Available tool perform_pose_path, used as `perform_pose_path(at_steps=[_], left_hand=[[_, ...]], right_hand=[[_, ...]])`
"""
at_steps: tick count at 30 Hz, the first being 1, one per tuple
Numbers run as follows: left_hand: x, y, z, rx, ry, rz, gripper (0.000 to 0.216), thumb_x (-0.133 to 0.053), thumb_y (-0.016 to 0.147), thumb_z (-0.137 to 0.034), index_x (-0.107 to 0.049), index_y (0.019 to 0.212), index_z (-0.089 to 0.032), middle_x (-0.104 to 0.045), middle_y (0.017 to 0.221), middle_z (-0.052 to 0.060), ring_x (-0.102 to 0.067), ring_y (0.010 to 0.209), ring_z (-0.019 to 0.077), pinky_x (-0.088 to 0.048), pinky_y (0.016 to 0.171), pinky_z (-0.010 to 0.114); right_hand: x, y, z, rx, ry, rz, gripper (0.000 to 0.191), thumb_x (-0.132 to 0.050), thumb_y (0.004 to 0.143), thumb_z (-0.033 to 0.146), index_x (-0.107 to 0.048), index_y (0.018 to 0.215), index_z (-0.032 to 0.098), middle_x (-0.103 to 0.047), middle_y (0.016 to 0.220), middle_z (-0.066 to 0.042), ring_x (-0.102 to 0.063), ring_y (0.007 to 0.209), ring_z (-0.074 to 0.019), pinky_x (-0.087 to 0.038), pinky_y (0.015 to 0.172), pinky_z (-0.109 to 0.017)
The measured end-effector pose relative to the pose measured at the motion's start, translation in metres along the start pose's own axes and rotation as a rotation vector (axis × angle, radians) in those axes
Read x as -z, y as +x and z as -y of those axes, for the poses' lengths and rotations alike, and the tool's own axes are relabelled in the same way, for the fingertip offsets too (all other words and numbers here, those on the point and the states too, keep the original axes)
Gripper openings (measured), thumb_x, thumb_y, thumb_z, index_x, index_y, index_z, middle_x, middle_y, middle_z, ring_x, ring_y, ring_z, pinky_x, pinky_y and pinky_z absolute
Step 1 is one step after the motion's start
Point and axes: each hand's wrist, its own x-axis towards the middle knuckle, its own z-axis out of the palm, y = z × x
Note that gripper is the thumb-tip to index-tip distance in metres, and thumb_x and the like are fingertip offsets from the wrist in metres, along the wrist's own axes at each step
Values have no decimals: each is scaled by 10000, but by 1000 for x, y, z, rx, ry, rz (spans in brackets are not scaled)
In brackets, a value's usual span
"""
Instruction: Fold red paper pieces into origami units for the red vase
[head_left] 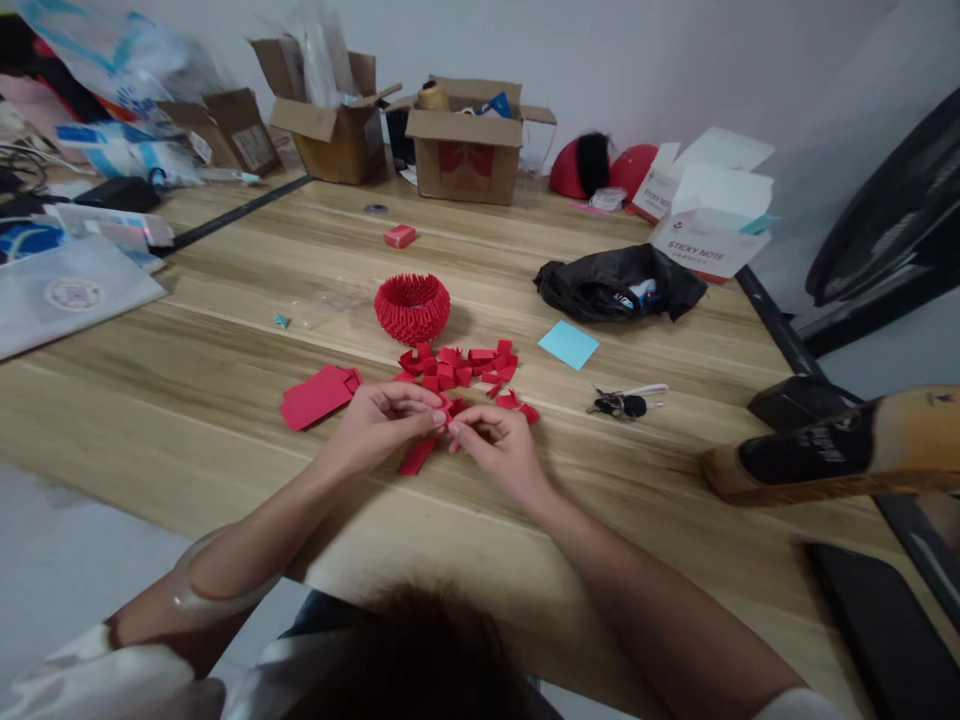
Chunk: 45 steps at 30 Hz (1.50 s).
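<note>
Both hands meet over the front half of the table, pinching one small red paper piece [448,404] between them. My left hand [384,418] has its thumb and forefinger closed on the paper from the left. From the right, the fingertips of my right hand [496,445] grip the same piece. Just beyond them lie several small folded red paper pieces [450,370]. A flat red paper strip [417,457] rests below the fingers. Left of my left hand is a stack of red paper sheets [319,396]. Behind the pieces stands a red bowl of interlocked folded paper [412,309].
A light-blue paper sheet [568,344], keys [627,403] and a black plastic bag [611,283] lie to the right. A tea bottle [817,455] and a black phone-like slab [885,630] are nearer. Cardboard boxes [466,160] and sticky-note boxes [709,235] line the back.
</note>
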Motion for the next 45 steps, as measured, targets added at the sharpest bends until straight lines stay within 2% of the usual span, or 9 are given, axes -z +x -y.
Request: perform_pose_path(at_steps=[4, 11, 18, 22, 26, 34, 38, 42, 45], left_hand=[[0, 0, 0, 15, 5, -1, 201, -794, 612, -228, -706, 760, -124, -726, 655, 48, -688, 604, 162, -568, 634, 256], [0, 0, 1, 17, -41, 7, 157, -791, 621, -197, -711, 744, -139, -718, 625, 21, -674, 584, 126, -548, 614, 204], [1, 0, 0, 6, -43, 18, 158, -797, 615, -187, -711, 740, -142, -717, 626, 15, -667, 580, 115, -540, 604, 191], [0, 0, -2, -7, -2, 18, 141, -795, 610, -182, -703, 708, -140, -711, 611, 13, -660, 563, 114, -532, 585, 186], [-2, -1, -5, -7, 0, 33, 144, -800, 594, -173, -696, 682, -128, -707, 605, 20, -656, 557, 117, -528, 571, 186], [-5, -2, -5, -8, 27, 43, 141, -794, 589, -150, -681, 663, -108, -705, 614, 13, -642, 549, 95, -501, 544, 159], [-4, -2, -6, 2, 13, 63, 138, -786, 606, -160, -671, 660, -105, -712, 619, 25, -659, 569, 111, -509, 562, 174], [-3, -1, -5, 9, 7, 85, 132, -780, 619, -162, -674, 674, -107, -715, 620, 30, -658, 569, 111, -506, 560, 175], [-2, 0, -4, 24, -11, 99, 130, -782, 622, -163, -678, 679, -108, -711, 606, 26, -646, 557, 95, -499, 564, 161]], right_hand=[[1, 1, 2, 3, 21, 16, 176, -614, 762, 325, -639, 690, 166, -631, 585, -12, -577, 525, -111, -455, 509, -221], [2, 2, 4, 15, 34, 21, 231, -621, 762, 388, -633, 675, 174, -626, 574, -7, -568, 512, -107, -449, 505, -217], [3, 1, 2, 36, 17, 12, 228, -587, 803, 360, -622, 673, 176, -621, 579, -4, -569, 527, -109, -439, 527, -220], [0, -3, 2, 62, -49, -48, 182, -553, 826, 297, -637, 726, 169, -618, 591, -12, -565, 538, -117, -441, 533, -228], [-2, -4, -2, 138, -101, -136, 137, -568, 808, 269, -648, 764, 167, -645, 692, -36, -589, 624, -134, -462, 581, -239], [-3, -3, -4, 107, -21, -187, 76, -624, 737, 218, -646, 695, 159, -641, 629, -19, -589, 558, -128, -474, 547, -241], [-5, -4, -4, 108, 47, -207, 49, -642, 719, 203, -673, 704, 168, -677, 637, -23, -644, 564, -148, -529, 573, -268], [-6, -6, -1, 257, -70, -245, 37, -646, 726, 177, -682, 718, 181, -699, 676, -34, -663, 595, -158, -551, 579, -275], [-4, -7, 3, 511, -316, -265, 98, -616, 749, 120, -679, 697, 175, -691, 664, -41, -647, 607, -150, -549, 589, -271]])
